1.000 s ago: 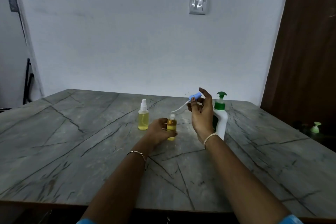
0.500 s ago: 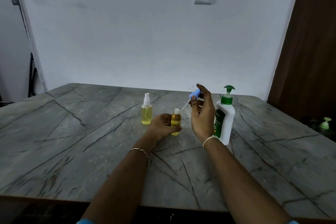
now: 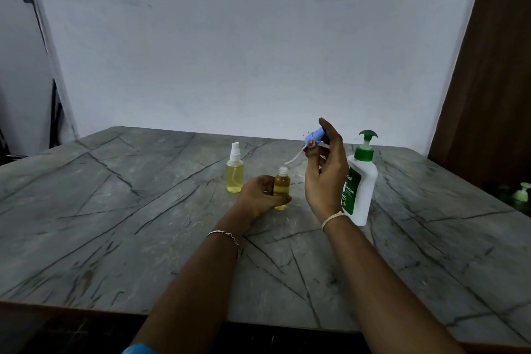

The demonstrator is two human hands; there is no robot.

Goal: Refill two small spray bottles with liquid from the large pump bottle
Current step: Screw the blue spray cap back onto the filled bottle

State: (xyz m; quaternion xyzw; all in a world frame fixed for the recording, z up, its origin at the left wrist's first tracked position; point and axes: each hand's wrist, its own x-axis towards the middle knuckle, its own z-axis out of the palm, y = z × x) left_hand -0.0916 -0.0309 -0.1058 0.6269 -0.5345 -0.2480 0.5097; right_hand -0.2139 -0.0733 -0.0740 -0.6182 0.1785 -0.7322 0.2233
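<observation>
While the left hand (image 3: 260, 194) curls round the uncapped small bottle (image 3: 281, 185), upright on the counter (image 3: 115, 224), the right hand (image 3: 326, 175) pinches a blue spray cap (image 3: 314, 135) raised above it, the dip tube (image 3: 294, 156) slanting down to just over the open neck. Capped spray bottle (image 3: 234, 172) stands just left. Pump bottle (image 3: 360, 190) upright behind the right hand.

Veined grey marble-look table (image 3: 143, 210), clear plastic spray bottles (image 3: 234, 178), glossy white plastic pump bottle (image 3: 363, 187), matt wall (image 3: 201, 52)

On the tabletop (image 3: 115, 210), the capped spray bottle (image 3: 234, 172) was set left, the open bottle (image 3: 282, 184) midway, the pump bottle (image 3: 362, 190) right. The spray head (image 3: 313, 135) was held above the open bottle.
</observation>
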